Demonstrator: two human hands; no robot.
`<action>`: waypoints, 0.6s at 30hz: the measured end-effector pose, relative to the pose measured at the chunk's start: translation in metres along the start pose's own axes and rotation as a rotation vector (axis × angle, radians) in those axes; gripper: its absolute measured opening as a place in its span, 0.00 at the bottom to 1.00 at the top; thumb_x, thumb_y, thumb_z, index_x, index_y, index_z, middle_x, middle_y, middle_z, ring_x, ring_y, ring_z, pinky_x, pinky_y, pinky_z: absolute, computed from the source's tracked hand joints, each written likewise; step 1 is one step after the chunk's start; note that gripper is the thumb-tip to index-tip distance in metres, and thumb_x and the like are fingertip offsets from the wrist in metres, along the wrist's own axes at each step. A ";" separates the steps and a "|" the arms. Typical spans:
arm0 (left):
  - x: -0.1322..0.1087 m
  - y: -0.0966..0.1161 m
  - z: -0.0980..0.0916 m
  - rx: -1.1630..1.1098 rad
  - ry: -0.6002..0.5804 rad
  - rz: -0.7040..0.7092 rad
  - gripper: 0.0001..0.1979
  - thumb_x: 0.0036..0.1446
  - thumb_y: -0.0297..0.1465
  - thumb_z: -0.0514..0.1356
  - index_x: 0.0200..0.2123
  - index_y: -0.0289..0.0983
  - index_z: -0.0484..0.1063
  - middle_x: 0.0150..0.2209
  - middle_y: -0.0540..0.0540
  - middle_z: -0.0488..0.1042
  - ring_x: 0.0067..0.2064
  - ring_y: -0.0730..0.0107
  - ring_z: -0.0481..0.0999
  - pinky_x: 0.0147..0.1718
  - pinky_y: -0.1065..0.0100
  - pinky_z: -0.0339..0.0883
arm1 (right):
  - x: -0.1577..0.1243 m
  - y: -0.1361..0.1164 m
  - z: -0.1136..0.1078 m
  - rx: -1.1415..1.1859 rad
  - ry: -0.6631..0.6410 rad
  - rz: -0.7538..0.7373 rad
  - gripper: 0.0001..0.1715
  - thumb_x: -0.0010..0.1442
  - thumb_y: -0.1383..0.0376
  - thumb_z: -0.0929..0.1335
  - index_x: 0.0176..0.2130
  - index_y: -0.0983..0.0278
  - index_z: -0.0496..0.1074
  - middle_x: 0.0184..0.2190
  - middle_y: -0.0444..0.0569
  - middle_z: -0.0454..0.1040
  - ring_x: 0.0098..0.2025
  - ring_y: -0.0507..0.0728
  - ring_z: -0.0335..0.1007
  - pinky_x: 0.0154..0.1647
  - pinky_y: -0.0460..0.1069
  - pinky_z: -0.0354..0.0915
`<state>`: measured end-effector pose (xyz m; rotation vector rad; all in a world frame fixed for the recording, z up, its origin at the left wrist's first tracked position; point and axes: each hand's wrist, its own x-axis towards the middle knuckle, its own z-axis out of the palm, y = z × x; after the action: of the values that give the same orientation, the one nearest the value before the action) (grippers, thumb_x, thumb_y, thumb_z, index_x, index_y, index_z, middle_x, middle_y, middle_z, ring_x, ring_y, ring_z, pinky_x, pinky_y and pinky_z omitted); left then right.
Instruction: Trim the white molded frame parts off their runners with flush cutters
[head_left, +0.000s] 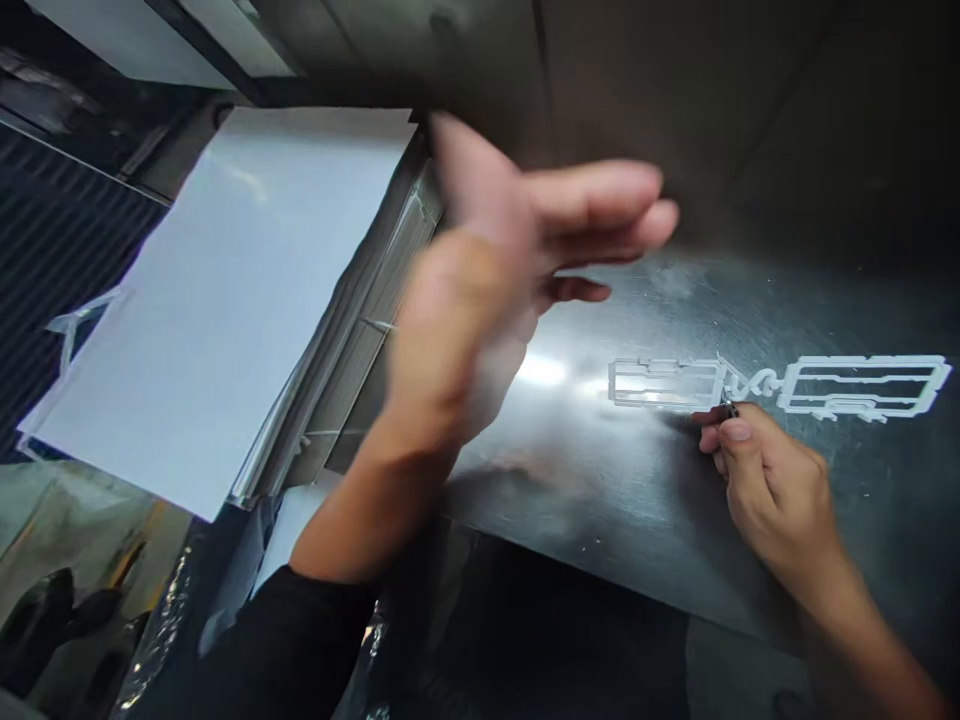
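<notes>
White cutout: thin, pale strip of two long open frames joined by a curled middle section. It lies flat on the steel sheet, right of centre, and its far right end stops just short of the picture edge.

Right hand: fingers curled and pinched shut on a small tool, which touches the lower edge of the cutout's middle section.

Small tool: we see only a dark tip. The fingers hide the rest, so we cannot tell its kind.

Left hand: raised above the steel sheet, with the fingers extended and the hand open. It is heavily blurred; we see nothing in its grip and it touches neither the cutout nor the sheet.

Left forearm: bare at the wrist, then covered by a black sleeve cut off by the lower edge.

Stack of white sheets: lies at left, with layered edges partly hidden behind the left hand.

Clear plastic film: crumpled at lower left, beside the black sleeve.

Dark ribbed mat: at far left, beneath the stack's corner. The shapes at the lower-left corner are too dark to make out.
</notes>
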<state>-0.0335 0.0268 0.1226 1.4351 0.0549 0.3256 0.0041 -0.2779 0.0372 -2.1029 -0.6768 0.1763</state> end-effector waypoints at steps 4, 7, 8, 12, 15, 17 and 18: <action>-0.003 -0.058 0.015 0.113 -0.185 -0.158 0.26 0.75 0.53 0.72 0.60 0.38 0.82 0.56 0.40 0.87 0.55 0.59 0.87 0.56 0.62 0.80 | -0.001 0.001 0.001 0.002 0.005 -0.018 0.30 0.95 0.47 0.62 0.44 0.59 0.76 0.32 0.42 0.75 0.29 0.55 0.71 0.34 0.52 0.63; -0.011 -0.089 0.024 -0.067 -0.325 -0.364 0.27 0.73 0.53 0.74 0.60 0.38 0.80 0.52 0.40 0.87 0.48 0.62 0.89 0.47 0.64 0.82 | 0.000 0.000 0.003 0.002 0.014 -0.023 0.30 0.95 0.46 0.62 0.44 0.59 0.75 0.31 0.41 0.73 0.28 0.55 0.69 0.32 0.52 0.62; -0.013 -0.094 0.026 -0.126 -0.334 -0.393 0.26 0.73 0.52 0.74 0.57 0.38 0.80 0.48 0.41 0.87 0.44 0.65 0.89 0.44 0.66 0.82 | 0.000 0.000 0.003 0.012 0.007 -0.019 0.30 0.95 0.46 0.62 0.43 0.59 0.75 0.30 0.41 0.72 0.28 0.55 0.69 0.32 0.52 0.62; -0.019 -0.097 0.030 -0.187 -0.292 -0.383 0.23 0.72 0.50 0.76 0.48 0.36 0.79 0.37 0.46 0.86 0.35 0.71 0.86 0.36 0.70 0.77 | -0.001 0.000 0.005 0.124 -0.054 0.040 0.30 0.95 0.47 0.61 0.45 0.58 0.77 0.33 0.41 0.75 0.31 0.55 0.73 0.34 0.51 0.65; -0.019 -0.096 0.028 -0.217 -0.296 -0.377 0.21 0.73 0.48 0.76 0.48 0.36 0.79 0.36 0.47 0.86 0.34 0.72 0.85 0.35 0.71 0.76 | -0.002 -0.003 0.005 0.177 -0.077 0.077 0.31 0.95 0.46 0.61 0.44 0.58 0.77 0.34 0.42 0.76 0.33 0.55 0.74 0.34 0.50 0.66; -0.020 -0.096 0.027 -0.234 -0.299 -0.380 0.20 0.74 0.47 0.76 0.48 0.36 0.79 0.37 0.47 0.86 0.34 0.72 0.85 0.35 0.71 0.76 | -0.002 -0.005 0.005 0.176 -0.076 0.075 0.31 0.95 0.47 0.61 0.43 0.58 0.76 0.34 0.42 0.76 0.33 0.54 0.74 0.33 0.50 0.66; -0.020 -0.096 0.027 -0.233 -0.295 -0.381 0.20 0.74 0.46 0.75 0.48 0.36 0.79 0.37 0.47 0.86 0.34 0.72 0.85 0.35 0.71 0.76 | -0.002 -0.006 0.005 0.169 -0.073 0.067 0.31 0.95 0.47 0.61 0.43 0.58 0.76 0.34 0.42 0.76 0.33 0.54 0.74 0.33 0.50 0.66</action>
<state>-0.0286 -0.0138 0.0292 1.1974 0.0479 -0.1890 -0.0022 -0.2727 0.0381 -1.9654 -0.6131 0.3369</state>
